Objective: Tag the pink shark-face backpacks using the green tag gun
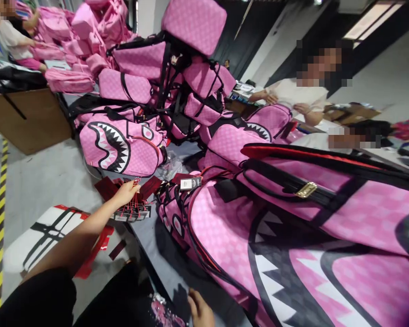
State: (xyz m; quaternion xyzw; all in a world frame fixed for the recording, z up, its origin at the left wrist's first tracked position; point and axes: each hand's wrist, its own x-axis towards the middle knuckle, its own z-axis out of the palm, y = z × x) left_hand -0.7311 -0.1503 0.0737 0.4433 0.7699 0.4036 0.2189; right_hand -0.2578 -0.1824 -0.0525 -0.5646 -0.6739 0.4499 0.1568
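My left hand point(125, 193) reaches over the near edge of the table, its fingers pinched on the red strings of a bunch of hang tags point(133, 212). Dark red cards point(151, 187) lie around that bunch. At the bottom edge my right hand point(201, 309) is only partly in view; its visible fingers are slightly apart with nothing seen in them. A large pink backpack point(221, 222) with a shark-mouth print fills the right side, a black-and-white tag point(190, 183) lying by its top. Beyond my left hand lies a pink duffel bag point(119, 147) with a toothed mouth print.
Pink bags point(194, 27) are piled high at the back. A cardboard box point(29, 120) stands at the left, near yellow-black floor tape point(0, 227). A white taped package point(44, 236) lies low at left. Co-workers point(300, 97) are at the back right and far left.
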